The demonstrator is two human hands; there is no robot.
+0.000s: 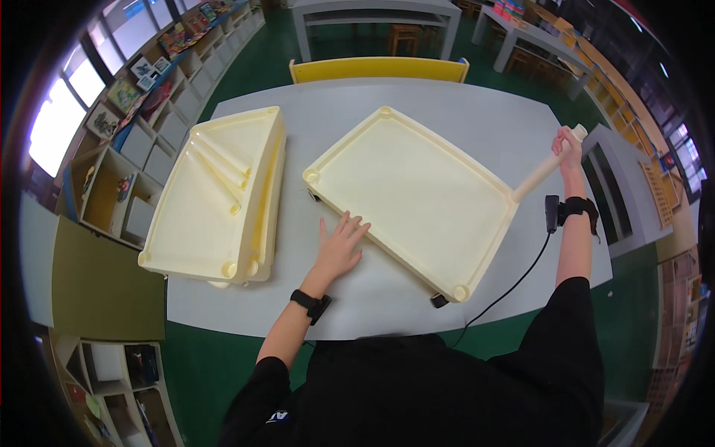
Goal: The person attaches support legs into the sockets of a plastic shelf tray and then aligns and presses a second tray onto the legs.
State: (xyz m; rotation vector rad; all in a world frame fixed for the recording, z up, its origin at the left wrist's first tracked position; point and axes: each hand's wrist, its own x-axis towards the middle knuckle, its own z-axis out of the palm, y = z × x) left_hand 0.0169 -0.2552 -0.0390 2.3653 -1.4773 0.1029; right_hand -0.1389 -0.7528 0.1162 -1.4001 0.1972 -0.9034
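A cream plastic cart tray (417, 201) with raised rims lies turned on the table, black casters (439, 300) showing under its near side. From its right corner a cream tube (538, 177) slants up and outward. My right hand (568, 149) is wrapped round the upper end of that tube. My left hand (342, 244) has its fingers spread, the tips at the tray's near left rim. To the left, a stack of similar cream trays (186, 216) stands on the table, with several loose tubes (220, 161) lying in the top one.
Under all this is a grey-white table (350, 309), a yellow chair back (380, 70) at its far edge. A black cable (514, 287) runs from my right wrist over the table's near edge. Low shelves (160, 127) line the left side; more tables (376, 11) stand farther off.
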